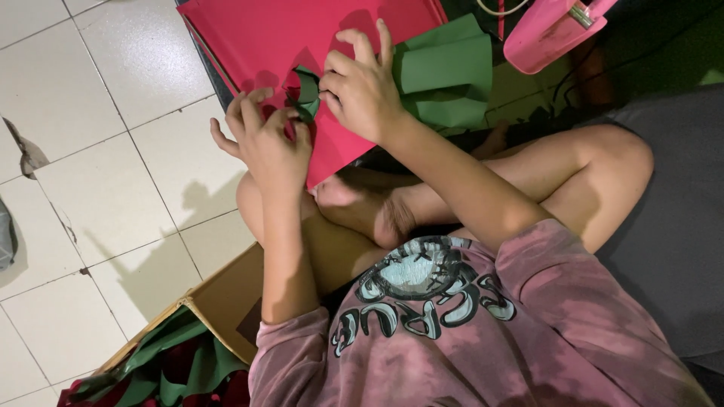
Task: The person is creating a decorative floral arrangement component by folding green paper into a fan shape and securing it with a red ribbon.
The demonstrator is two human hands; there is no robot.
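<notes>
Both hands pinch one small green paper piece — left hand grasping below it, right hand beside — red paper sheet lying just beyond their fingertips.

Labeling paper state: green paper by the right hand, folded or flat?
Folded. The green paper lies in overlapping layers with visible creases, beside the right hand, partly on the red sheet.

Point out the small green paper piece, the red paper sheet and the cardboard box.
green paper piece (306, 89), head view, its curled middle.
red paper sheet (256, 34), head view, bare upper part.
cardboard box (226, 301), head view, its brown wall.
</notes>
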